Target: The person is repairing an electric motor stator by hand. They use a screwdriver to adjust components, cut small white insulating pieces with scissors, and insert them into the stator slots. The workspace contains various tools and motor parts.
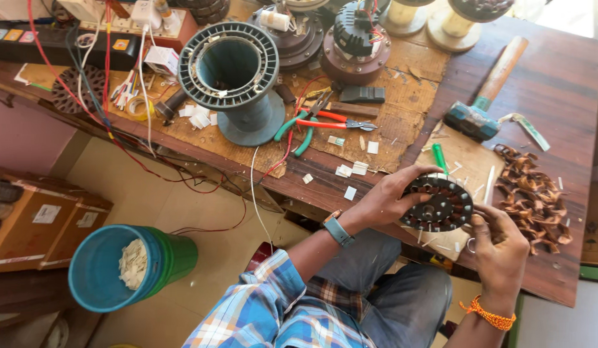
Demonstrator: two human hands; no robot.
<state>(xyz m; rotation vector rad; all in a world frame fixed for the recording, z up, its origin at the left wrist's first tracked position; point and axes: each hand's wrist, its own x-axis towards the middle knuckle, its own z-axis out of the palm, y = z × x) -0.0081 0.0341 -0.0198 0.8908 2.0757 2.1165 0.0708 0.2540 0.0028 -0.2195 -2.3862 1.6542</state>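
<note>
While both hands close around it, a round dark stator core (437,203) with copper-lined slots sits just above the near edge of the wooden workbench (556,84), held roughly face-up. On one side the left hand (386,196), with a blue watch at its wrist, grasps the core's rim, thumb and fingers curled over the top edge; on the other the right hand (498,248), with an orange thread band at its wrist, clasps the opposite rim, fingers bent against the side of the core. Under and just behind the core lies a pale sheet of cardboard (463,158) with a green-handled screwdriver (439,158) on it and small white slips scattered about. Just beside the right hand, on the bench, is a heap of brown curled copper wire scraps (534,193). Farther back rests a hammer (489,96) with a wooden handle and a blue-green head. Towards the middle of the bench lie pliers with green handles (299,132) and cutters with red handles (334,119), crossing one another near a worn brown mat. Behind them stands a large grey-green winding stand (231,71) with a ribbed ring on top, and beyond that two dark motor housings with wires. Along the far left edge run a switch board, plugs and red and white cables that hang down over the bench side. On the floor below, well apart from the hands, stands a blue and green bucket (118,267) holding white paper bits, next to brown cardboard boxes (47,222).
</note>
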